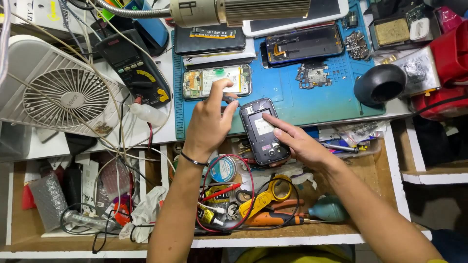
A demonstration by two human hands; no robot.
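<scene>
Left hand [210,122]: fingers curled shut around a small thin tool [229,99], held pen-like, tip pointing toward the top left corner of the open-backed phone [263,131]; what kind of tool cannot be told. Right hand [297,141]: mostly open, fingers extended flat, index and middle fingertips pressing on the phone's exposed back, thumb underneath at its lower right edge; the hand steadies the phone rather than closing round it. Phone: dark, rounded, back cover off, lying tilted across the front edge of the blue work mat [331,97], its lower half overhanging the open drawer [375,195]. On the mat just behind the left hand: a second opened phone [217,81] with a pale battery. Toward the mat's back edge: a dark phone frame [303,45] and, near it, a loose circuit board [314,75]. Off the mat's left edge: a black multimeter [134,68]; further left, a white desk fan [58,95]. Off the right edge: a black round cup [380,84]. In the drawer below the hands: a solder spool [223,170], yellow-handled pliers [265,195], a teal blower bulb [327,210].
</scene>
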